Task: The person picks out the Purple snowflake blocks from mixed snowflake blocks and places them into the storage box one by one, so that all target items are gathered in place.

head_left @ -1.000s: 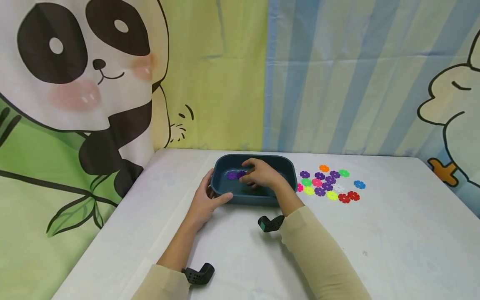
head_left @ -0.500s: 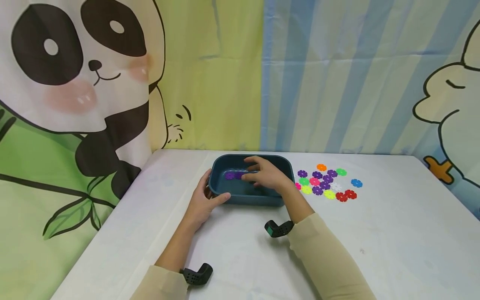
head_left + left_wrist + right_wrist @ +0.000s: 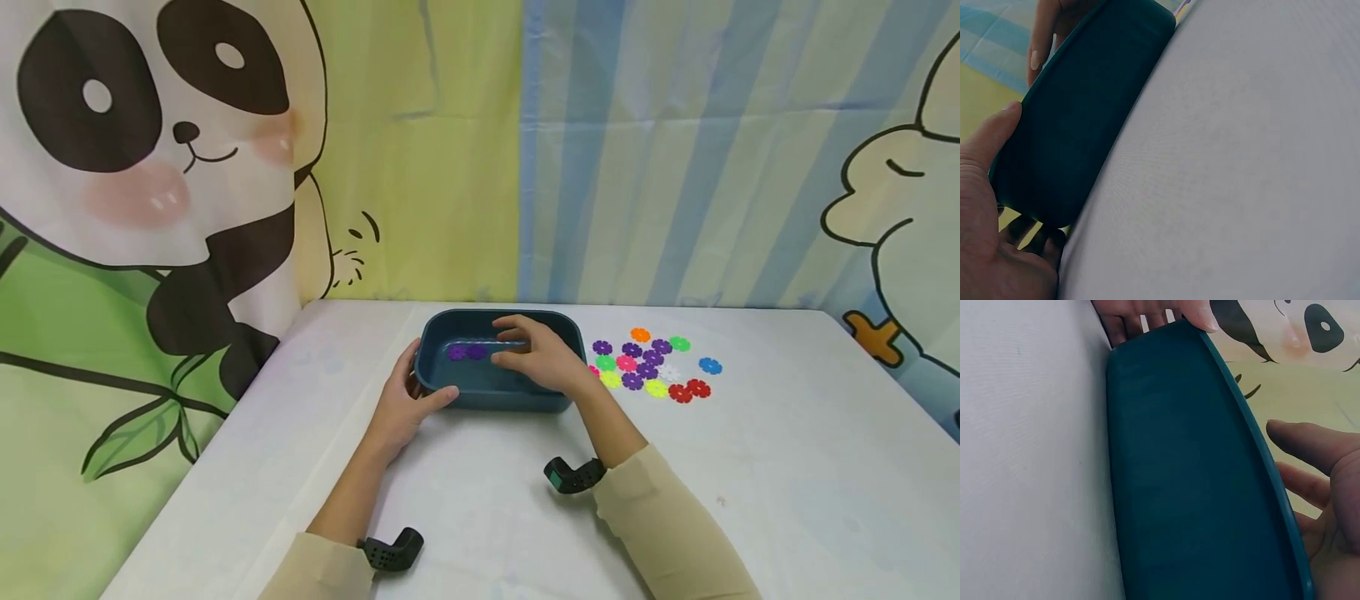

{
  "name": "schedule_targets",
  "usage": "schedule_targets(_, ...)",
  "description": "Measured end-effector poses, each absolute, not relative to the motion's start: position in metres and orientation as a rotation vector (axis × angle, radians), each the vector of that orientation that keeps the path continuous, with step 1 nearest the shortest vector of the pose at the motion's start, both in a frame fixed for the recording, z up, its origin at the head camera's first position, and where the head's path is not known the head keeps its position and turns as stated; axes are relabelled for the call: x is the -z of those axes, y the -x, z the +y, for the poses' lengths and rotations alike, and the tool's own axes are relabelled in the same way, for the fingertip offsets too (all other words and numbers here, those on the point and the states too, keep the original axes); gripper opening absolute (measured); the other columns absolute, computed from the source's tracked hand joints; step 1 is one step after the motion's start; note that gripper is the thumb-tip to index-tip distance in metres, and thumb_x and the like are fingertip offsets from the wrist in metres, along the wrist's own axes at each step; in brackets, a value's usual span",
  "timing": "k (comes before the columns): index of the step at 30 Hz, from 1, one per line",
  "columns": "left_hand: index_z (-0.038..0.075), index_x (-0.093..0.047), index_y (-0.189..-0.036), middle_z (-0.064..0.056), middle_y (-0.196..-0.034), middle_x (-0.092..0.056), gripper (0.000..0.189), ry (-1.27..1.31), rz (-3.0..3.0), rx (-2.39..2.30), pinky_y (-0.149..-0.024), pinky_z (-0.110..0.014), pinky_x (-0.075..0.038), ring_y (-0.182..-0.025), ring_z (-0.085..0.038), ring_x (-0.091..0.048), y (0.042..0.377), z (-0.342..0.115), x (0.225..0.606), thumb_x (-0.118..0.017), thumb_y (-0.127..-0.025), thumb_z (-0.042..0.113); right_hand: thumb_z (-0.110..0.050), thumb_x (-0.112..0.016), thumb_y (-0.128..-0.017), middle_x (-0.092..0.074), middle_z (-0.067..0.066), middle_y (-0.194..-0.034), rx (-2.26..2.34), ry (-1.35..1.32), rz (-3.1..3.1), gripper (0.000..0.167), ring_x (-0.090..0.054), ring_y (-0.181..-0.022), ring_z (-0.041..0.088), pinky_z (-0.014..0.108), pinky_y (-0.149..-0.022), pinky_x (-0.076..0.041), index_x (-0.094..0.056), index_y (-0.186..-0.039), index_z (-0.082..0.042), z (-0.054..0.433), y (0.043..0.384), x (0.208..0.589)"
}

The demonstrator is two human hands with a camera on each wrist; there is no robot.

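Observation:
A dark teal plastic bin (image 3: 498, 401) stands on the white table. My left hand (image 3: 397, 411) grips its left end, the thumb over the near rim and the fingers behind the end wall; the left wrist view shows this thumb (image 3: 1007, 122) at the rim. Two purple snowflake discs (image 3: 457, 352) lie side by side on the bin's floor, toward the left. Above the bin's right half hovers my right hand (image 3: 542, 357), fingers spread and loosely bent, thumb apart. Nothing shows between those fingers (image 3: 1304, 484) in the right wrist view, where the near wall hides the inside.
Right of the bin, several snowflake discs lie scattered: purple discs (image 3: 632, 381) mixed with green, pink, yellow, orange and white ones. Two red discs (image 3: 681, 393) sit at the near side, a blue disc (image 3: 710, 366) farther right. A printed curtain (image 3: 450, 167) hangs behind the table.
My right hand has drawn back to the right from over the purple discs, uncovering both, and its fingers have loosened. The left hand keeps its hold on the bin. The view has shifted slightly.

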State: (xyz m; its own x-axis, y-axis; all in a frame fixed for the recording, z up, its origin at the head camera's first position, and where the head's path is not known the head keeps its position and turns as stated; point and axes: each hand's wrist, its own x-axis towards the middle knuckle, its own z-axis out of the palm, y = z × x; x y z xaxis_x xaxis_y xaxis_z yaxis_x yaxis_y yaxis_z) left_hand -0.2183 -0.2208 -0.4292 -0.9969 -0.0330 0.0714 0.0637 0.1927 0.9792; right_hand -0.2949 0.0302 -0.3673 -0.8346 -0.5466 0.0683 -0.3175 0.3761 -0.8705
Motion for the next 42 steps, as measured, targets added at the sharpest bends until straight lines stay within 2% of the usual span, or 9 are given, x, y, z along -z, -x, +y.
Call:
schedule_targets(14, 0.026, -0.018, -0.166, -0.007, -0.17, -0.027, 0.101, 0.033, -2.357, 1.948, -0.128, -0.044, -0.026, -0.156, -0.029, -0.031, 0.218, -0.22, 0.43, -0.083, -0.089, 0.028, -0.02, -0.072, -0.098, -0.065, 0.018, -0.138, 1.494, 0.808, 2.442, 0.045, -0.067, -0.121, 0.033, 0.048, -0.102, -0.057, -0.061, -0.141, -0.012, 0.044, 0.289, 0.354)
schedule_targets(22, 0.025, -0.018, -0.166, -0.008, -0.17, -0.026, 0.101, 0.027, -2.362, 1.943, -0.125, -0.045, -0.032, -0.157, -0.03, -0.03, 0.219, -0.22, 0.43, -0.083, -0.089, 0.03, -0.02, -0.073, -0.097, -0.065, 0.016, -0.137, 1.536, 0.77, 2.451, 0.044, -0.066, -0.121, 0.035, 0.049, -0.103, -0.056, -0.062, -0.139, -0.012, 0.056, 0.287, 0.34)
schedule_targets(32, 0.027, -0.018, -0.166, -0.008, -0.17, -0.027, 0.102, 0.013, -2.38, 1.928, -0.125, -0.044, -0.03, -0.157, -0.03, -0.029, 0.218, -0.222, 0.429, -0.084, -0.089, 0.031, -0.021, -0.073, -0.097, -0.069, 0.009, -0.131, 1.568, 0.755, 2.481, 0.041, -0.068, -0.118, 0.029, 0.049, -0.103, -0.056, -0.064, -0.136, -0.014, 0.075, 0.281, 0.323)
schedule_targets(38, 0.026, -0.017, -0.166, -0.009, -0.17, -0.025, 0.101, 0.011, -2.375, 1.936, -0.125, -0.045, -0.03, -0.157, -0.031, -0.029, 0.218, -0.221, 0.429, -0.083, -0.09, 0.028, -0.021, -0.072, -0.098, -0.069, 0.011, -0.131, 1.573, 0.739, 2.496, 0.039, -0.069, -0.116, 0.027, 0.045, -0.1, -0.058, -0.065, -0.136, -0.015, 0.087, 0.279, 0.318)
schedule_targets(42, 0.026, -0.017, -0.166, -0.009, -0.17, -0.025, 0.1, 0.006, -2.38, 1.926, -0.126, -0.046, -0.03, -0.157, -0.031, -0.03, 0.219, -0.22, 0.428, -0.083, -0.09, 0.026, -0.019, -0.071, -0.098, -0.069, 0.012, -0.133, 1.576, 0.724, 2.508, 0.038, -0.069, -0.119, 0.027, 0.047, -0.1, -0.057, -0.065, -0.136, -0.015, 0.096, 0.277, 0.313)
